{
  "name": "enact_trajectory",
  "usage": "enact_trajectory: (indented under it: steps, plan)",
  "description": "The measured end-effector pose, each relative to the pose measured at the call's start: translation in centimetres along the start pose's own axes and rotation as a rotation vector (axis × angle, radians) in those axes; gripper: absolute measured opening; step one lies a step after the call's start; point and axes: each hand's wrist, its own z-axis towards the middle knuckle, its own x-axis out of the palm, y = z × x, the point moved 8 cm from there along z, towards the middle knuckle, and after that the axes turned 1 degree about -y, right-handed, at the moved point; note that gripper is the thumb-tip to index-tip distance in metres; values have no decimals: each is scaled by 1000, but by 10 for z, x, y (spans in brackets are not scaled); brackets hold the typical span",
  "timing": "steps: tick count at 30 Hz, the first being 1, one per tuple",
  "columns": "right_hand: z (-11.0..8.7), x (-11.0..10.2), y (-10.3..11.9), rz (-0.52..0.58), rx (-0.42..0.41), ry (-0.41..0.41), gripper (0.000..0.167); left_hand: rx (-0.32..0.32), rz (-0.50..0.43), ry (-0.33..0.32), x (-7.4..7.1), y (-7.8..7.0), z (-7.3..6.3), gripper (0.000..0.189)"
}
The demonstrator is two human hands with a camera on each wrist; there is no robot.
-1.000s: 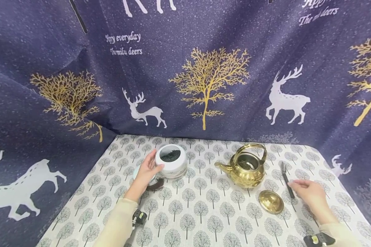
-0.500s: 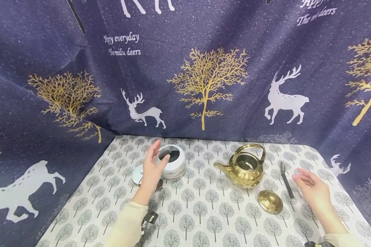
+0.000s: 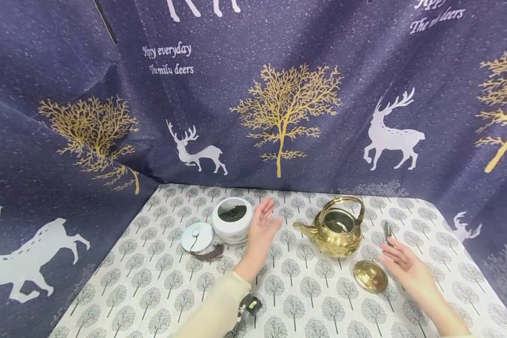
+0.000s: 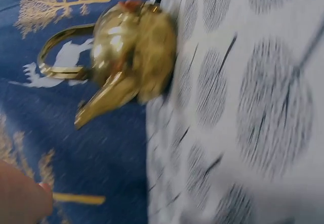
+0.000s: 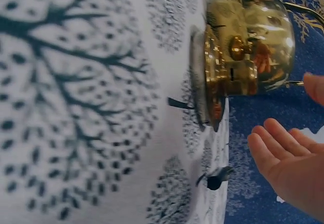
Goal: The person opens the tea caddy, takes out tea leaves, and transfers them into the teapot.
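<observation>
My left hand (image 3: 259,234) is in the air just right of a white jar (image 3: 232,227) that holds dark dried leaves, its fingers extended and holding nothing. A brass teapot (image 3: 337,237) stands uncovered to the right, with its spout toward that hand. In the left wrist view the teapot (image 4: 119,57) shows side-on, and part of my left hand (image 4: 20,196) enters at the lower left. My right hand (image 3: 407,272), empty with loosely extended fingers, hovers beside the brass teapot lid (image 3: 370,277). It hides most of a slim dark-handled utensil with a metal tip (image 3: 387,229).
Left of the jar lies its pale lid (image 3: 197,237), with a round knob and a dark tassel (image 3: 211,253). A tree-patterned cloth (image 3: 295,286) covers the table. Behind it hangs a dark blue curtain (image 3: 219,103) printed with deer and trees.
My left hand has let go of the jar and moved right across it toward the teapot. My right hand has left the utensil's handle, lifted, then shifted left over it.
</observation>
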Motion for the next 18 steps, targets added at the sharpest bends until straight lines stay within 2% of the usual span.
enact_trajectory:
  steps: [4, 10, 14, 18]
  plan:
    - [-2, 8, -1, 7, -13, 52, 69, -69, -85, -36, 16, 23, -2, 67]
    - [-9, 13, -5, -7, -3, 142, 77, -174, -147, -19, 39, 54, -9, 73]
    - [-13, 15, -9, 5, -6, 183, 73, -241, -138, -20, 51, 71, -13, 72]
    - [-15, 16, -13, 27, -2, 201, 65, -290, -146, -40, 56, 81, -15, 67]
